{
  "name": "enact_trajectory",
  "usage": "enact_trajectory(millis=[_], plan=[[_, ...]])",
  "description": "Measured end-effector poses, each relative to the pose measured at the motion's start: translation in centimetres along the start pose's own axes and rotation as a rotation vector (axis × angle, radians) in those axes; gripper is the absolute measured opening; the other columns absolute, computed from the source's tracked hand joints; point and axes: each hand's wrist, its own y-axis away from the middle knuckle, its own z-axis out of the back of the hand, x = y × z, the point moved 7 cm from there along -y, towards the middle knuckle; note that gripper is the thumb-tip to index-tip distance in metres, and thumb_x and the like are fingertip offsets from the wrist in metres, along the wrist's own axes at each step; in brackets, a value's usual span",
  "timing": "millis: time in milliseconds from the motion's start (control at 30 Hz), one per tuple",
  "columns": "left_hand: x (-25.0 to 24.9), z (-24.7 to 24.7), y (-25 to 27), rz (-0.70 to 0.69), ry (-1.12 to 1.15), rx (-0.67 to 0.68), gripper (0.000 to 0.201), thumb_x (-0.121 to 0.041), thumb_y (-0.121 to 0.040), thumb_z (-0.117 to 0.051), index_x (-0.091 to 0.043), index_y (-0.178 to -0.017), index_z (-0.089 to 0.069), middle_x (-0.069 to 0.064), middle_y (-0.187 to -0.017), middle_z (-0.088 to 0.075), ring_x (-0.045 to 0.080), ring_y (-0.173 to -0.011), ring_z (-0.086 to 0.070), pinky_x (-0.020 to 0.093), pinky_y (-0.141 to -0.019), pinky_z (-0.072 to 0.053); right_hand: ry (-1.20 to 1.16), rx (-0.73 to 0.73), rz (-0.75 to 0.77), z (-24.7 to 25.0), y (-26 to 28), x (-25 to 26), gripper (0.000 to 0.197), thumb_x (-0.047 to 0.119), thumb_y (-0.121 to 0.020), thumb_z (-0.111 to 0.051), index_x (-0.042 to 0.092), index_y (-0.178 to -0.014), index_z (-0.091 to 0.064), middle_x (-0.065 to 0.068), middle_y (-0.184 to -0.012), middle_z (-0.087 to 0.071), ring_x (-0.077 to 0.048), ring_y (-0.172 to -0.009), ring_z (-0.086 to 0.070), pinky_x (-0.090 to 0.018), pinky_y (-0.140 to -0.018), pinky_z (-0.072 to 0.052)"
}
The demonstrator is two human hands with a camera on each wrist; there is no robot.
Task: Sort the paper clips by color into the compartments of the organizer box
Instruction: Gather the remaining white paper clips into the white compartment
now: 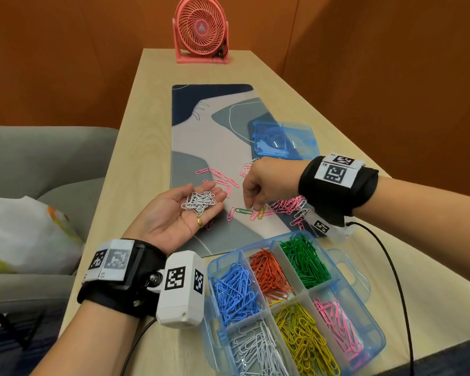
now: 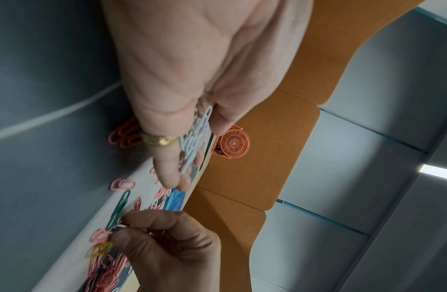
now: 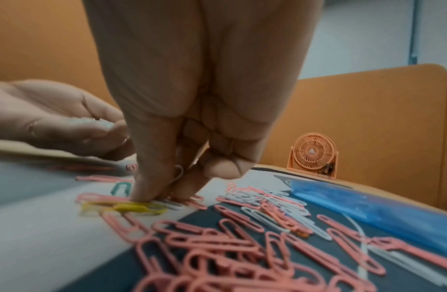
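One green clip (image 1: pixel 244 211) lies flat, pointing left-right.

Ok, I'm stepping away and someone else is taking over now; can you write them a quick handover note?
Left hand: palm up, open, carrying a heap of white clips.
Right hand: fingertips down on the mat, pinching a white clip beside a yellow clip and a green clip.
Organizer box: near right on the table; blue, red, green, white, yellow and pink compartments all hold clips.
Done: most colours sorted.
Left: mostly pink clips and white ones loose on the mat, then empty the left palm into the white compartment.
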Motion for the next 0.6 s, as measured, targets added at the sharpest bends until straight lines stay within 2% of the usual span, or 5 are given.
enact_trajectory(millis=[100,233,367,533,600], plan=[[-0.02,0.02,-0.04,-0.001,0.003,-0.001,0.038,-0.016,-0.101,-0.031,0.008,-0.107,-0.059,0.024,-0.103,-0.067,0.031,-0.083,-0.071,0.044,-0.076,-0.053,0.033,0.005,-0.013,-0.08,-0.07,0.01,0.015,0.01,-0.08,-0.073,0.017,-0.093,-0.073,0.003,-0.087,-0.072,-0.006,-0.076,-0.062,-0.014,-0.07,-0.047],[0.02,0.02,-0.09,-0.003,0.002,-0.001,0.037,-0.016,-0.1,-0.032,0.008,-0.105,-0.06,0.024,-0.103,-0.067,0.031,-0.082,-0.071,0.044,-0.076,-0.053,0.068,0.021,-0.022,-0.38,-0.21,0.25,0.018,0.006,-0.081,-0.065,0.017,-0.095,-0.069,0.002,-0.087,-0.068,-0.011,-0.077,-0.058,-0.019,-0.069,-0.046],[0.07,0.1,-0.06,-0.001,-0.003,0.001,0.037,-0.016,-0.1,-0.031,0.008,-0.106,-0.059,0.024,-0.101,-0.067,0.031,-0.082,-0.071,0.044,-0.077,-0.053,0.044,0.053,-0.035,-0.56,0.03,0.34,0.022,0.002,-0.081,-0.057,0.016,-0.095,-0.067,0.014,-0.071,-0.057,-0.001,-0.063,-0.051,-0.012,-0.059,-0.04],[0.08,0.09,-0.14,-0.003,-0.008,-0.008,0.037,-0.016,-0.1,-0.031,0.008,-0.105,-0.06,0.024,-0.1,-0.068,0.031,-0.081,-0.071,0.044,-0.076,-0.053,0.032,0.04,-0.026,-0.58,0.23,0.38,0.024,0.001,-0.08,-0.055,0.017,-0.091,-0.069,0.014,-0.07,-0.058,-0.001,-0.062,-0.052,-0.013,-0.059,-0.042],[0.15,0.09,-0.15,0.002,-0.008,-0.009,0.037,-0.016,-0.1,-0.031,0.007,-0.104,-0.06,0.024,-0.1,-0.068,0.031,-0.081,-0.071,0.045,-0.076,-0.053,0.012,0.023,-0.018,-0.11,0.32,0.37,0.021,0.002,-0.08,-0.059,0.017,-0.09,-0.07,0.014,-0.073,-0.061,-0.002,-0.064,-0.054,-0.009,-0.059,-0.043]])
